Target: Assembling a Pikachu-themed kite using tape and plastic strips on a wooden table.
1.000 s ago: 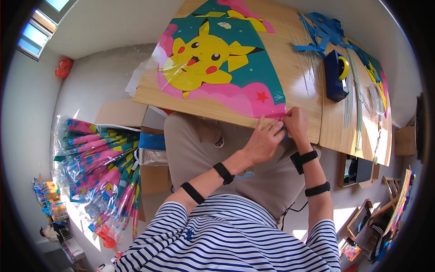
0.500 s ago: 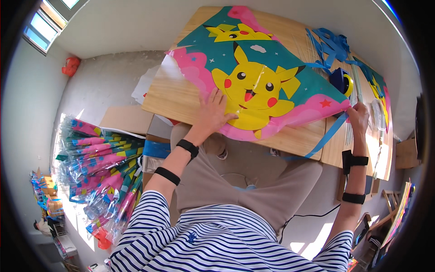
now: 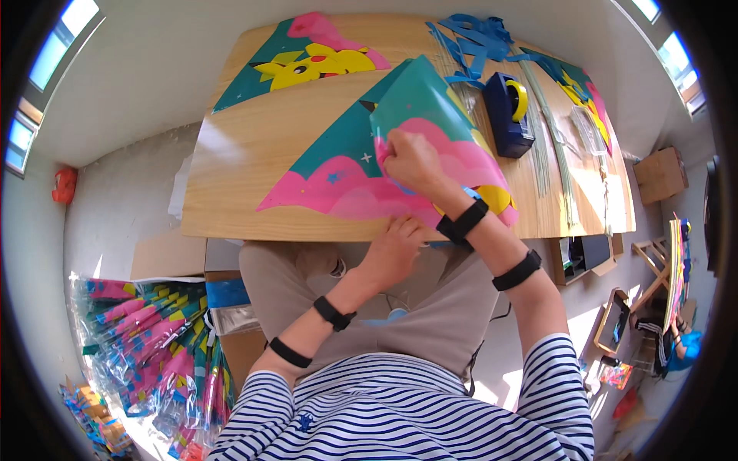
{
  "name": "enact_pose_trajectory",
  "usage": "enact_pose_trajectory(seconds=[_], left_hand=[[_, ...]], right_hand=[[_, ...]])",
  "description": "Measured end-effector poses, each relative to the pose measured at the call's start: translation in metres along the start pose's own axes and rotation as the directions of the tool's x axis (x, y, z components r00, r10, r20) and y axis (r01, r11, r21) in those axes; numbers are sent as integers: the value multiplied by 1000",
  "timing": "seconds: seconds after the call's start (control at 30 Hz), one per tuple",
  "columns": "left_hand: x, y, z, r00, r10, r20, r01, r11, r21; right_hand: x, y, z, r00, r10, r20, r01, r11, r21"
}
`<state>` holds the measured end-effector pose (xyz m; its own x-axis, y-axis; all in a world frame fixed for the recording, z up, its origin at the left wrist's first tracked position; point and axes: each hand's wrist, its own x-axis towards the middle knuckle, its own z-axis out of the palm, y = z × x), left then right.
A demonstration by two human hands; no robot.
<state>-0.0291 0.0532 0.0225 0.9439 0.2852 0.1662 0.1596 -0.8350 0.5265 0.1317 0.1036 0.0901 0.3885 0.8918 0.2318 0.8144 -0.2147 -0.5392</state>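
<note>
A kite sail (image 3: 330,180), teal and pink with a yellow cartoon figure, lies at the table's near edge with its right part folded over to the left. My right hand (image 3: 415,163) is closed in a fist on the folded-over part, its arm crossing above the sail. Beside the near edge, my left hand (image 3: 393,252) has its fingers bent together at the sail's rim; its fingertips are partly hidden. The cartoon figure is mostly covered by the fold. A second printed sail (image 3: 327,67) lies flat at the far left of the table.
A dark blue tape dispenser (image 3: 509,123) stands right of the sail, near thin rods (image 3: 555,146) and tangled blue ribbon (image 3: 477,38). Another sail (image 3: 576,88) lies far right on the wooden table (image 3: 231,173). Bagged printed goods (image 3: 154,330) fan out lower left, beside a cardboard box (image 3: 169,257).
My right hand has carried the sail's right corner leftward, folding it over. My left hand has gone from lying flat on the sail to its near edge. The view has shifted.
</note>
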Motion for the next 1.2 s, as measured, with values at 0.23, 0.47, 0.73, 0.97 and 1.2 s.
enact_pose_trajectory(seconds=[0.23, 0.47, 0.73, 0.97, 1.2], left_hand=[[-91, -23, -60, 977, -160, -144, 150, 985, -80], [-118, -21, -67, 924, -306, -229, 288, 951, -110], [-122, -30, -66, 903, -391, -178, 374, 919, -124], [-122, -30, -66, 898, -418, -137, 401, 905, -140], [-93, -20, -83, 886, -414, -207, 348, 891, -291]], right_hand=[[-20, 34, 38, 981, -119, 153, 117, 993, 23], [63, 111, -38, 950, -104, -295, 7, 950, -313], [127, 197, -37, 985, 167, 32, -104, 740, -664], [147, 221, -27, 999, 26, -31, -40, 774, -632], [124, 132, -91, 908, 133, -398, -98, 989, 106]])
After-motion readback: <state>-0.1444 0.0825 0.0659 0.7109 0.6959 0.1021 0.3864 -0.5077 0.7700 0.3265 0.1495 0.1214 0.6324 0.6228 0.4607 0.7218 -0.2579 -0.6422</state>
